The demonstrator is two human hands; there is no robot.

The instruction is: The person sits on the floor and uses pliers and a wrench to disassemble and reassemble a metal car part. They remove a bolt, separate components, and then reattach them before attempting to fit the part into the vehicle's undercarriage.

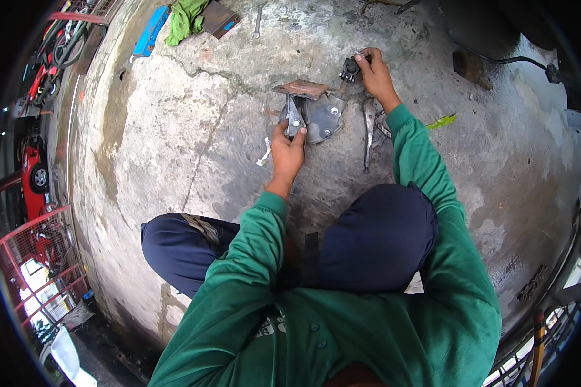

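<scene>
My left hand (pixel 286 153) is closed on the near end of a grey metal bracket (pixel 294 111) with a bolt through it, its thumb and fingers pinching the edge. The bracket belongs to, or rests against, a grey bolted metal plate (pixel 325 118) on the concrete. Across their far side lies a rusty brown plate (pixel 301 89). Just beyond, to the right, my right hand (pixel 377 79) is closed on a small black metal fitting (pixel 350 69) at the end of a rusty stem. Whether this fitting joins the grey plate cannot be made out.
Right of the metal parts lies a long-handled metal tool (pixel 369 132). A wrench (pixel 257 22), green cloth (pixel 186 21), blue piece (pixel 152 31) and brown block (pixel 220 19) lie farther off. A white scrap (pixel 264 152) is near my left hand; a leaf (pixel 441 122) lies right.
</scene>
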